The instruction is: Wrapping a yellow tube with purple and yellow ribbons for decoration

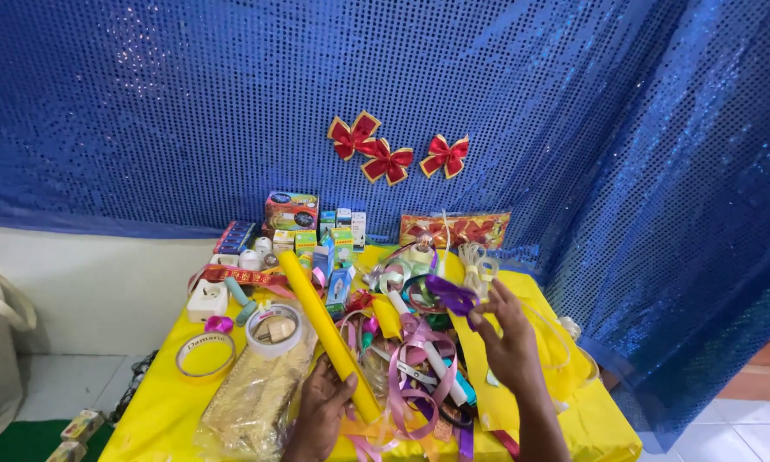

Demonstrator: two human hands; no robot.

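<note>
Nearest us, left hand (pixel 321 411) grip clamped on the lower end of the yellow roll (pixel 327 329); roll lies on the yellow surface (pixel 158 411), long axis running up-left, away from us. Right hand (pixel 509 338) pinches a purple ribbon (pixel 451 295), raised. Pink ribbons (pixel 415 368) tangle between, tape rings (pixel 274 329) left, small boxes (pixel 333 239) behind, red bows (pixel 387 160) on the blue curtain (pixel 145 111).

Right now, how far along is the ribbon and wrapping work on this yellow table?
Done: three red bows hang on the blue sequin backdrop. In hand: the left hand grips a yellow paper roll; the right hand pinches a purple ribbon. Left: loose pink ribbons, tape rolls and boxes lie unsorted on the table.
</note>
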